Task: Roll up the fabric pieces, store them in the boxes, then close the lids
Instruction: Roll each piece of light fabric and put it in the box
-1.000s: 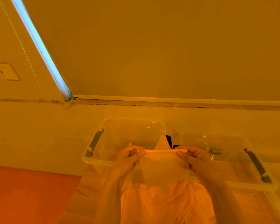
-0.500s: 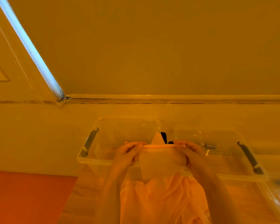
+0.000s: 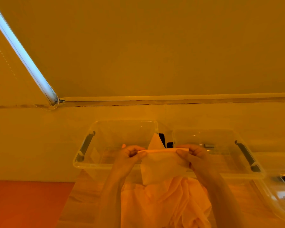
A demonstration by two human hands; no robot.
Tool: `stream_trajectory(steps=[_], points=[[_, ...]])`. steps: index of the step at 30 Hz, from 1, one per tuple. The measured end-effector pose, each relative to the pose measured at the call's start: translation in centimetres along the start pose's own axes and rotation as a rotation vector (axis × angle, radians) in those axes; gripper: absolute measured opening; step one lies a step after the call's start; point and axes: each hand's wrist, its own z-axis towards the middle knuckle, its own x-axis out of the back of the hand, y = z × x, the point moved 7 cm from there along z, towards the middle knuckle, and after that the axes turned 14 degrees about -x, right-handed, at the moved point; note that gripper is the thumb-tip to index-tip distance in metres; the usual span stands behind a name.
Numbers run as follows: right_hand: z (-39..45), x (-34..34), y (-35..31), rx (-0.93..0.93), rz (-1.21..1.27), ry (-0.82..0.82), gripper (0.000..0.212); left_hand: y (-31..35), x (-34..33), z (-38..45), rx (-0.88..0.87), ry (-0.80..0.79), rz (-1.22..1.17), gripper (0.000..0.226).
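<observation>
Fabric piece (image 3: pixel 163 165), top edge rolled thin, pinched between my left hand (image 3: pixel 130 155) and right hand (image 3: pixel 192 153) just in front of the left box (image 3: pixel 115 166): uneven fingers may slacken the roll, letting it unwind.

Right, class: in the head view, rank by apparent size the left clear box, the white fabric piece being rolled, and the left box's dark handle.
Largest to smallest:
1. left clear box
2. white fabric piece
3. dark handle

Home room (roller blind (image 3: pixel 138 46), sill)
</observation>
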Motion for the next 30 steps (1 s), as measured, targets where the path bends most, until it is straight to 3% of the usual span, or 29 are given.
stream_trajectory(steps=[5, 9, 14, 20, 25, 30], points=[[0.1, -0.3, 0.2, -0.020, -0.021, -0.034, 0.012, -0.8, 0.0, -0.1, 0.013, -0.072, -0.008, 0.026], [-0.1, -0.8, 0.0, -0.026, 0.016, -0.095, 0.019, -1.1, 0.3, 0.1, 0.018, -0.016, -0.110, 0.010], [-0.2, -1.0, 0.0, -0.040, 0.067, -0.103, 0.022, -1.0, 0.8, -0.1, 0.034, 0.047, -0.218, 0.020], [-0.3, -1.7, -0.5, 0.013, 0.004, -0.030, 0.007, -1.1, 1.1, -0.1, -0.002, 0.060, -0.127, 0.008], [-0.3, -1.9, -0.5, -0.030, 0.030, -0.056, 0.019, -2.3, 1.4, -0.1, 0.030, 0.018, -0.095, 0.022], [-0.3, -1.9, -0.2, -0.059, 0.009, -0.080, 0.011, -2.4, 0.8, 0.2, -0.041, -0.013, -0.100, 0.009]])
